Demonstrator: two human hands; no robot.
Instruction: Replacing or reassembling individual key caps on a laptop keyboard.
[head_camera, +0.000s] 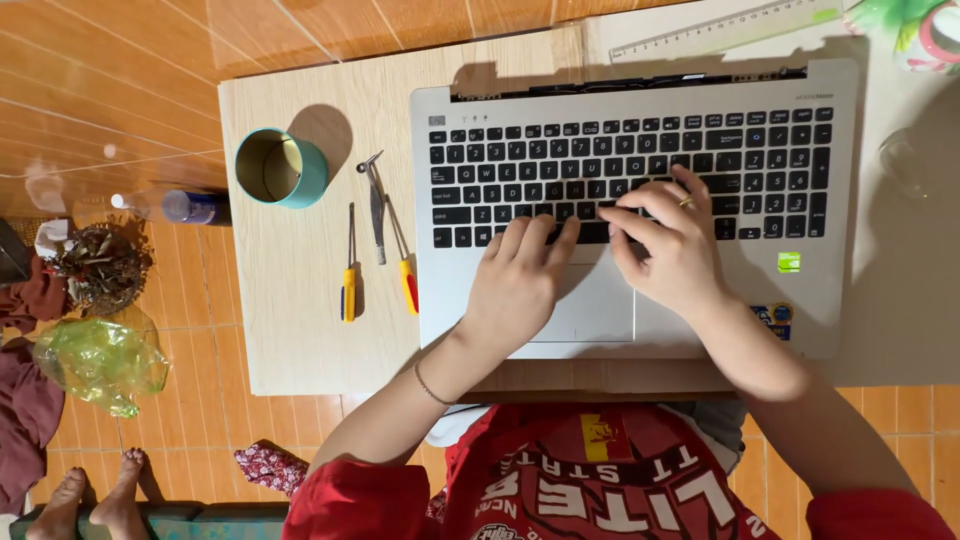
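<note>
1. A silver laptop base (640, 200) with black keys lies flat on a low wooden table (290, 340), toward its far right corner; I see no screen standing on it.
2. The person's left hand (515, 285) rests on the bottom key row near the touchpad, fingers spread loose, gripping nothing.
3. The right hand (670, 240) sits just beside it on the keys, fingers curled down onto them, a ring on one finger, holding nothing.
4. Near the table's far left corner a teal cup (281, 168) lies tipped toward me; its inside looks bare.
5. Between cup and laptop lie two yellow-handled screwdrivers (348, 285) and metal tweezers (374, 205), side by side.
6. A clear ruler (720, 28) lies along the far edge.
7. On the tiled floor left of the table sit a bottle (185, 207) on its side and a crumpled green bag (98, 362).
</note>
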